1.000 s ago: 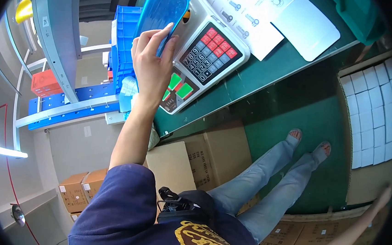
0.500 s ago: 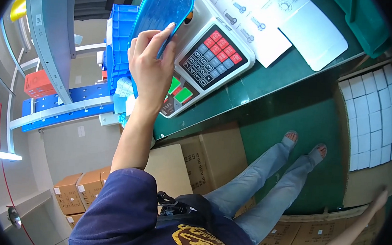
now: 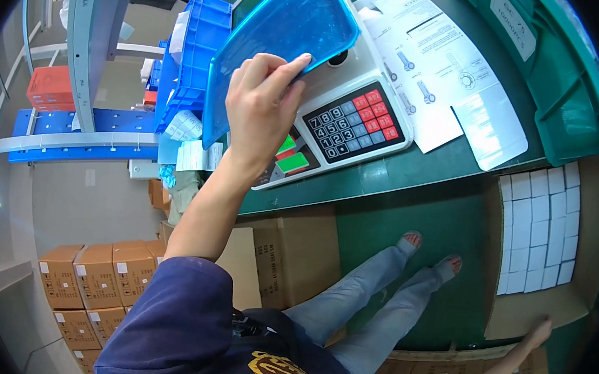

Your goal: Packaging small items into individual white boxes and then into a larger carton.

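Observation:
My left hand (image 3: 264,103) grips the near rim of a translucent blue plastic tray (image 3: 262,33), thumb and forefinger pinched on its edge. The tray is over a white counting scale (image 3: 385,85), partly covering it; nothing shows inside the visible part. To the right of that hand are the scale's red, grey and black keypad and its green-lit displays. Far off at the lower right, my right hand (image 3: 538,334) is beside the flap of an open carton (image 3: 515,313) packed with small white boxes (image 3: 539,230). Its fingers are too small and blurred to read.
Printed sheets with bolt drawings (image 3: 435,78) lie on the green table (image 3: 450,153), right of the scale. A green crate (image 3: 567,88) stands beyond them. Blue bins (image 3: 201,53) and a metal rack (image 3: 98,66) are at left. Brown cartons (image 3: 99,277) are stacked at lower left.
The whole view has shifted, bringing more of the green crate into sight. My left hand still grips the tray, which sits slightly farther right over the scale. My right hand stays near the carton flap.

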